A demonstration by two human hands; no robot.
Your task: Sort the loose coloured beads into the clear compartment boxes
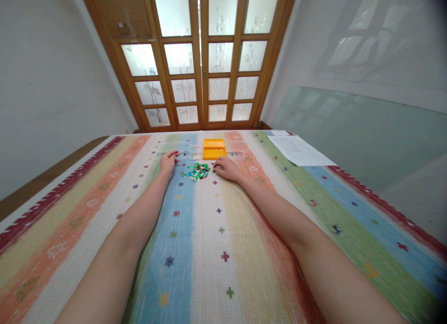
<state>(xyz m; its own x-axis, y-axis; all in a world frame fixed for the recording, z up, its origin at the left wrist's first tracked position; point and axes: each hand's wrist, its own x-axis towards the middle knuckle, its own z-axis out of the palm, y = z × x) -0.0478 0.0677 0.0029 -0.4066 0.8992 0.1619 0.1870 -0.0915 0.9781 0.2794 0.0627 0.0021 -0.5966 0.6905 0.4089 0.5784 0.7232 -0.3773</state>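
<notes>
A small heap of coloured beads (199,171), mostly green with blue and white, lies on the striped cloth far out in front of me. My left hand (169,161) rests on the cloth just left of the heap, fingers curled down loosely. My right hand (226,167) lies just right of the heap, its fingertips pinched together at the heap's edge; what they hold, if anything, is too small to make out. Behind the heap stands a shallow orange tray (213,148).
Clear plastic boxes (236,152) flank the orange tray, some with tiny beads inside. A printed white sheet (297,150) lies at the far right of the table. A glass pane (366,133) leans along the right wall. Wooden doors (202,58) stand behind.
</notes>
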